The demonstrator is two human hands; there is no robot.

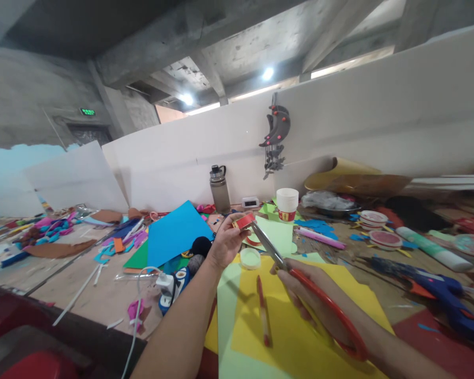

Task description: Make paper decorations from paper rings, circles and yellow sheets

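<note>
Pinched in my left hand (229, 239) is a small red piece (245, 220), perhaps cut from a paper cup, with a bit of yellow on it. My right hand (300, 279) grips scissors (327, 300) with red handles, and their blade tips lie close to the red piece's right end. Below both hands, a red pen (264, 310) rests on yellow paper (253, 337), which lies over pale green sheets. A round whitish disc or cup base (250, 258) sits just under my left hand.
Stacked paper cups (287, 202) and a grey bottle (220, 189) stand at the back. Blue sheets (177, 231) and a power strip (169, 289) with a white cable lie left. A blue glue gun (430, 284) and a glue tube (434, 247) lie right.
</note>
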